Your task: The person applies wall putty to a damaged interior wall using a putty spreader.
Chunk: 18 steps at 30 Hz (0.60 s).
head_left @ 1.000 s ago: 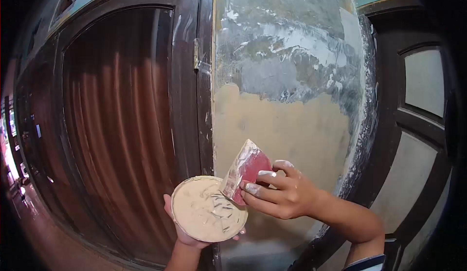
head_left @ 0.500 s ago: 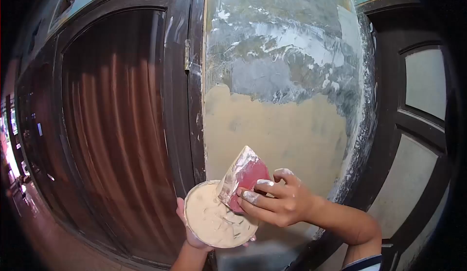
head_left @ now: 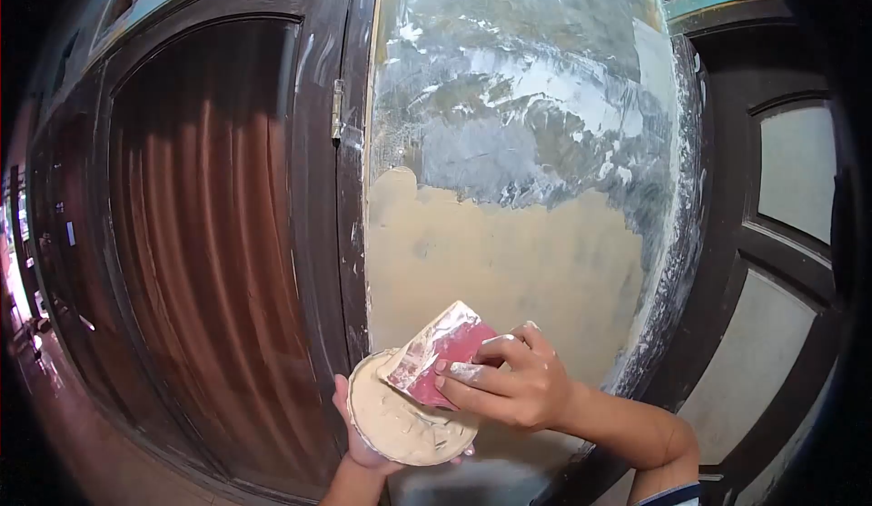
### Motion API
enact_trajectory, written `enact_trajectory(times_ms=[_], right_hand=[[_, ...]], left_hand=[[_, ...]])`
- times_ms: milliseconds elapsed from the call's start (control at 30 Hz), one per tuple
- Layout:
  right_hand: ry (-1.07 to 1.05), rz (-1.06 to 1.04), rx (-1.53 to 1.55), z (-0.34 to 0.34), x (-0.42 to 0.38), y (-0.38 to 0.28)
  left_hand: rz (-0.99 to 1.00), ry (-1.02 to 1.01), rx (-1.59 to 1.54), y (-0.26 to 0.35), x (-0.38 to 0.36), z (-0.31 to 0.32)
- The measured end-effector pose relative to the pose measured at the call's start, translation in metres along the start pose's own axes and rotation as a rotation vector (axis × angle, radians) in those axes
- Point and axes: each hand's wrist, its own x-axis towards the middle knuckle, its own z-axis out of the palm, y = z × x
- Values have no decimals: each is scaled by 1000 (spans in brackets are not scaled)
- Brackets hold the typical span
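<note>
A round bowl of cream-coloured paste (head_left: pixel 400 429) rests in my left hand (head_left: pixel 360 442), whose fingers wrap round it from below. Between the fingers and thumb of my right hand (head_left: pixel 522 383) is a red scraper (head_left: pixel 450 352), its broad blade smeared with paste. The scraper's lower left edge is over the bowl's rim, at the paste. White residue coats several fingertips of my right hand. Behind both hands stands a wall (head_left: pixel 509 252), beige in its lower part and patchy grey and white above.
A dark wooden door (head_left: pixel 318 261) with a metal hinge (head_left: pixel 337 111) and a glazed panel showing reddish-brown curtains (head_left: pixel 209 233) is at the left. Another dark frame with pale panels (head_left: pixel 795 170) stands at the right. Reddish floor (head_left: pixel 100 415) shows at the lower left.
The scraper and my right hand have moved slightly left and down over the bowl. The whole view has shifted a little, with the wall and hinge now further left.
</note>
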Motion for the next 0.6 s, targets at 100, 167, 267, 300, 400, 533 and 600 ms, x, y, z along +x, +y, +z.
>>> enact_trajectory(times_ms=[100,167,267,300,400,533,600], right_hand=[[-22,50,25,-1,4,7],[-33,122,77,-2,9,11],[-55,215,109,-3,19,22],[-71,258,163,-3,21,31],[37,368,169,-4,46,64],[85,588,188,-12,93,120],[64,689,219,-7,107,148]], left_hand=[[38,11,-7,-1,3,-2],[64,84,34,3,2,-4],[78,26,-26,8,4,-9],[63,48,-41,9,4,-11],[63,37,-97,13,9,-3],[92,36,-93,16,8,-7],[104,57,-95,15,9,0]])
